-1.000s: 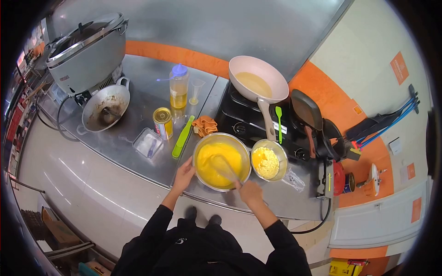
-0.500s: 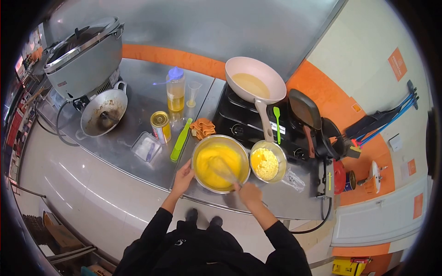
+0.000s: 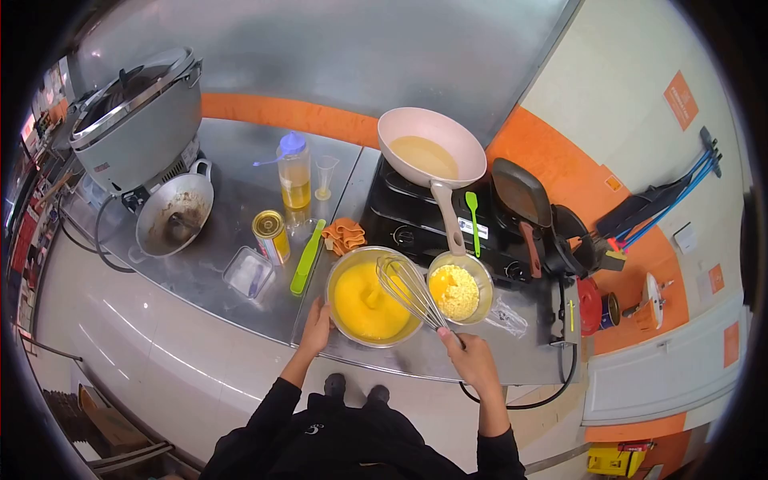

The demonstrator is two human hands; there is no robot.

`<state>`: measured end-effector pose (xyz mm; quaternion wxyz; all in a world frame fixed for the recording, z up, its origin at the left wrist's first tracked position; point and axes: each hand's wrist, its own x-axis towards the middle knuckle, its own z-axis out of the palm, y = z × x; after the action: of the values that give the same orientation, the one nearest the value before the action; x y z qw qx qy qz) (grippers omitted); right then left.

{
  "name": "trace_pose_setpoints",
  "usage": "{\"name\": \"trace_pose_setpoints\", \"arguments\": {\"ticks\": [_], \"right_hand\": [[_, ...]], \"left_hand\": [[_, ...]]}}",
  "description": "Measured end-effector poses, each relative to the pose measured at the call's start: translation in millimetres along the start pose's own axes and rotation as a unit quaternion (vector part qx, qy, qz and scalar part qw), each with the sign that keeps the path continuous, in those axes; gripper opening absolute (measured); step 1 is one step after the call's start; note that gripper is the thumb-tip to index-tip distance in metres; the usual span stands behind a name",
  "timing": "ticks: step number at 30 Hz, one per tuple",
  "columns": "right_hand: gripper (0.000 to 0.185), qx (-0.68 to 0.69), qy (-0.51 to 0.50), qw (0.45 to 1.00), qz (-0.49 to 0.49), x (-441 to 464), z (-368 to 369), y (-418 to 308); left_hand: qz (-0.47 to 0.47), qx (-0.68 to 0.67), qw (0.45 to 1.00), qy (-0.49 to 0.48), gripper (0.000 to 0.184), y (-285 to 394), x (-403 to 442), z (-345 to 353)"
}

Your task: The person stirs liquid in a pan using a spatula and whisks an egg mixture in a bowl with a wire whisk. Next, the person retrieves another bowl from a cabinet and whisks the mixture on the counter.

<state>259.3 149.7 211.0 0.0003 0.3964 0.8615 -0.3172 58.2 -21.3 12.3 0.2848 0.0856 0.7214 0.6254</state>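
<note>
A metal mixing bowl (image 3: 334, 326) of yellow liquid, likely beaten egg, stands at the counter's front edge. My left hand (image 3: 315, 326) grips its left side. My right hand (image 3: 472, 364) is closed round the handle of a wire whisk (image 3: 410, 290). The whisk's wires are raised above the liquid, over the bowl's right part. Just right of the bowl, a smaller metal bowl (image 3: 486, 290) holds pale yellow crumbly bits and a deeper yellow portion. An orange cloth (image 3: 345, 236) lies crumpled behind the mixing bowl, and a green spatula (image 3: 307, 258) lies to its left.
A pink frying pan (image 3: 472, 160) with liquid sits on the black stove (image 3: 400, 212), beside a green brush (image 3: 474, 222) and dark pans (image 3: 522, 192). Leftward stand a can (image 3: 272, 238), an oil bottle (image 3: 294, 178), a clear container (image 3: 249, 274), a wok (image 3: 174, 214) and a rice cooker (image 3: 144, 128).
My right hand has moved right and down, lifting the whisk out of the yellow liquid. My left hand stays on the bowl. The camera view has shifted slightly.
</note>
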Motion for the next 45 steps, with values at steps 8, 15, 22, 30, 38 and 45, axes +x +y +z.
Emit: {"name": "trace_pose_setpoints", "arguments": {"ticks": [8,15,22,30,38,45], "right_hand": [[0.066,0.072,-0.068,0.992,0.078,1,61,62],[0.065,0.034,-0.101,0.992,0.061,-1,63,79],[0.041,-0.004,0.042,0.996,-0.075,3,57,79],[0.034,0.056,0.010,0.990,-0.126,27,32,118],[0.035,0.171,-0.050,0.978,-0.110,55,-45,166],[0.050,-0.149,-0.031,0.985,-0.076,88,-96,203]], "left_hand": [[0.076,0.527,0.749,-0.395,0.033,-28,-18,-32],[-0.010,0.275,0.794,-0.543,0.030,-40,-66,29],[0.021,0.082,0.863,-0.498,0.022,-40,-81,121],[0.075,-0.038,0.925,-0.370,0.038,-12,-85,197],[-0.034,-0.268,0.941,-0.204,0.047,-2,-71,259],[0.027,-0.295,0.955,0.010,0.029,-5,-47,310]]}}
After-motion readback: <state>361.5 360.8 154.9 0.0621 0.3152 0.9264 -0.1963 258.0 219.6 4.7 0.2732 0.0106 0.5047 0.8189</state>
